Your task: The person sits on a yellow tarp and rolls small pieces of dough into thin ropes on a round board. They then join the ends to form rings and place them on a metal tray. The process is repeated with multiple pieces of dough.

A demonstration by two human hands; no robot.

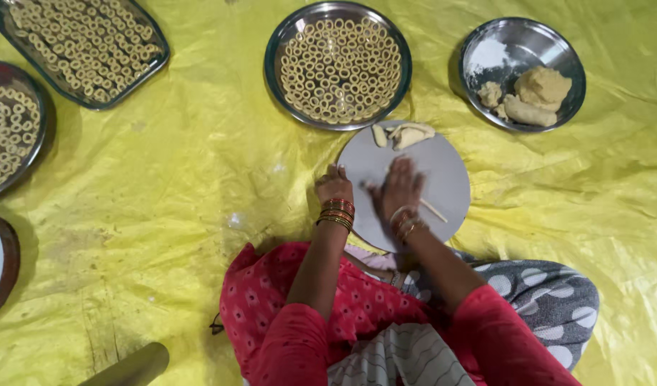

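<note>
Scanning from the left: a round plate [7,132] and a rectangular tray [85,50], both packed with small dough rings, sit on the yellow sheet [185,214]. Next, top centre, a steel plate [337,64] is likewise filled with rings.

Below it lies the round grey board [443,171]. My view has the left hand [334,186] resting at the board's left edge, fingers loosely curled, gripping nothing that I can see. The right hand [400,189] lies flat, palm down on the board, fingers released and spread, pressing a thin dough strand [434,210] that pokes out beside the wrist. Dough scraps [403,134] wait at the board's far rim.

Far right, a steel bowl [523,71] holds dough lumps and some flour.

Judgement: rolling goes best with even, light palm pressure so the strand stays uniform and unbroken, while the left hand steadies the board.
</note>
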